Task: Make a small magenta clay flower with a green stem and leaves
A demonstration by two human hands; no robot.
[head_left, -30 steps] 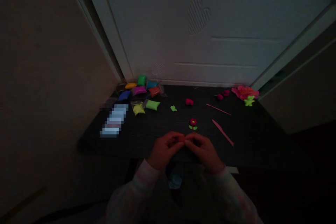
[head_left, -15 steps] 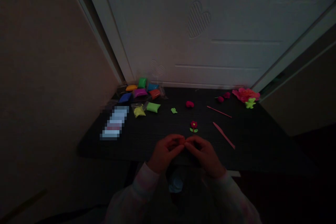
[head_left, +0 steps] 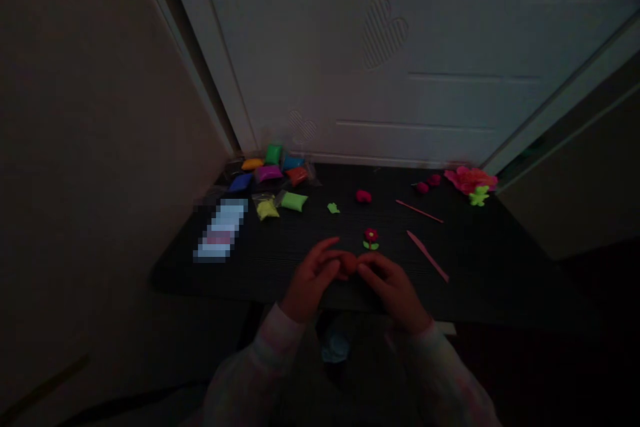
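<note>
The scene is very dark. My left hand and my right hand meet over the near edge of a black table, fingertips pinched together on a small red-orange lump of clay. Just beyond my fingers a small clay flower, red with green leaves, lies on the table. A pink modelling tool lies to the right of my right hand.
Several coloured clay packets sit at the back left, with a blurred card beside them. A green scrap, red clay bits, a thin pink stick and a large pink flower lie further back. A white door stands behind.
My left fingers have lifted and opened slightly around the clay lump. The hands stay together in the same spot; the view shifted a little.
</note>
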